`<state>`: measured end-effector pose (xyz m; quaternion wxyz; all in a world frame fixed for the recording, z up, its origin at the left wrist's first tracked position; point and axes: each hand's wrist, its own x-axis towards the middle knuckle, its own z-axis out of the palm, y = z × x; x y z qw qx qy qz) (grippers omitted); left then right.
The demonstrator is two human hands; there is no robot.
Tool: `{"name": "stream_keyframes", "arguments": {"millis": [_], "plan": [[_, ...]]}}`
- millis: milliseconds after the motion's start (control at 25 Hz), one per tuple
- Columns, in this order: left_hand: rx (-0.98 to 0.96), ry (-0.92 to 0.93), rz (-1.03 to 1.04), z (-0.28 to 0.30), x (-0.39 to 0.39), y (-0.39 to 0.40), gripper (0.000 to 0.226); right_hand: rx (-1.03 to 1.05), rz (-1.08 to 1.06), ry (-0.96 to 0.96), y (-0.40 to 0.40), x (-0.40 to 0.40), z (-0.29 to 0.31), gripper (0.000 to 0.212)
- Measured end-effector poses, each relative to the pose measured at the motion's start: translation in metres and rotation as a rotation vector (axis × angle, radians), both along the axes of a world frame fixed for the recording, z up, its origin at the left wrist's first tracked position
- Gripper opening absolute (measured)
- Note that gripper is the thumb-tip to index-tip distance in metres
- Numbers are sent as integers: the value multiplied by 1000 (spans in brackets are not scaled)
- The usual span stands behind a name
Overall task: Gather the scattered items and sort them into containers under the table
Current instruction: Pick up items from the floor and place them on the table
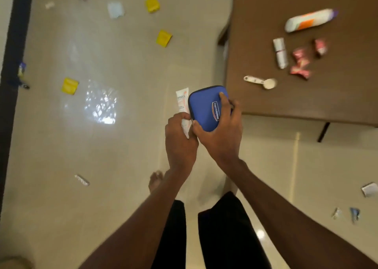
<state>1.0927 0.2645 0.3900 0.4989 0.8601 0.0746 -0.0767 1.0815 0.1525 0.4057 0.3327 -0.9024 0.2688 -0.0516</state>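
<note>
Blue is the zip case (pixel 206 108), and the right hand (pixel 219 133) holds it above the floor with fingers curled around its edges. Partly hidden behind the case, a white tube (pixel 182 103) is pinched in the left hand (pixel 180 139). On the floor (pixel 122 146) lie 3 yellow packets (pixel 163 38), all blurry. The brown table (pixel 306 96) is cut off at the right. On it lie 1 white bottle (pixel 309 20), 1 white scoop (pixel 260 81) and 3 pink wrappers (pixel 300 72).

glossy tiled floor (pixel 126 146), matt brown table (pixel 337 96), blue fabric case (pixel 204 109)
</note>
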Motion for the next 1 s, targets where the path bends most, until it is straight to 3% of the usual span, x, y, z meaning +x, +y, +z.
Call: {"name": "stream_keyframes", "arguments": {"millis": [200,440,720,920,1000], "plan": [[44,-122,-317,64,10,-125,26,-65,-260,-50,-134,-21,52,98],[216,-181,-679,68,12,-268,30,-97,-499,43,-296,-52,44,97],[354,-106,-821,40,40,-386,31,-153,-470,249,-411,-40,15,99],[403,-57,-894,31,52,-405,30,-101,-390,364,-434,-34,-1,98],[393,-76,-857,36,49,-395,32,-202,-380,405,-423,-32,6,93]]}}
